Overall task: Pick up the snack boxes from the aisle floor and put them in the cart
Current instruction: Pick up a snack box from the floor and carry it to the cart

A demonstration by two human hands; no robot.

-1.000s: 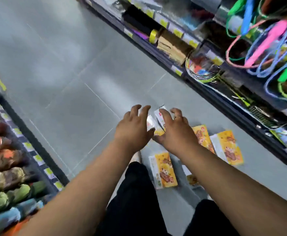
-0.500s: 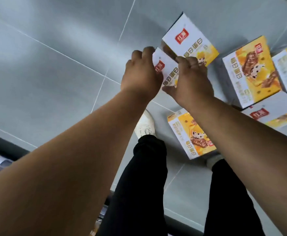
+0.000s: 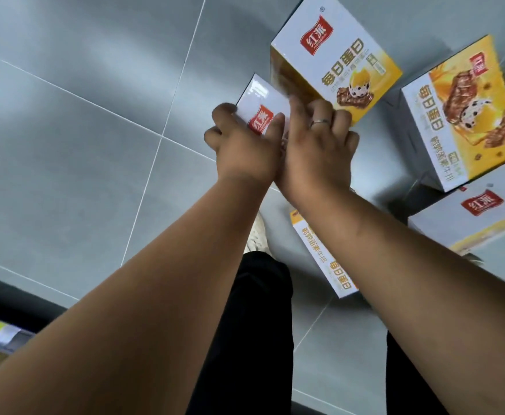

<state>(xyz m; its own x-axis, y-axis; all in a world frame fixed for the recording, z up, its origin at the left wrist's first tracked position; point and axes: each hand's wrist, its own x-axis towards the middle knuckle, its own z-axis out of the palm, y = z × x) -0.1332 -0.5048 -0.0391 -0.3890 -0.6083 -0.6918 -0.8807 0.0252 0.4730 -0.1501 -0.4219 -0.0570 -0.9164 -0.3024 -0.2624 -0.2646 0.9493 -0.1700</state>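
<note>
Both hands, left hand (image 3: 242, 145) and right hand (image 3: 317, 145), fingers (image 3: 275, 124) wrapped around a small white snack box (image 3: 260, 106) with red logo, middle of frame. More yellow-white snack boxes (image 3: 461, 115) lying on grey floor (image 3: 80, 130), right side.

Both hands mid-frame: left hand (image 3: 242, 145) grips small white box (image 3: 260, 106), right hand (image 3: 317, 145) touches tilted box (image 3: 335, 52). More boxes (image 3: 461, 115) on grey floor (image 3: 80, 130) at right.

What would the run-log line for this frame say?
stage: pickup | left hand: gripping white-topped box | right hand: on same box, beside tilted box | cart: not visible | other boxes on floor
</note>
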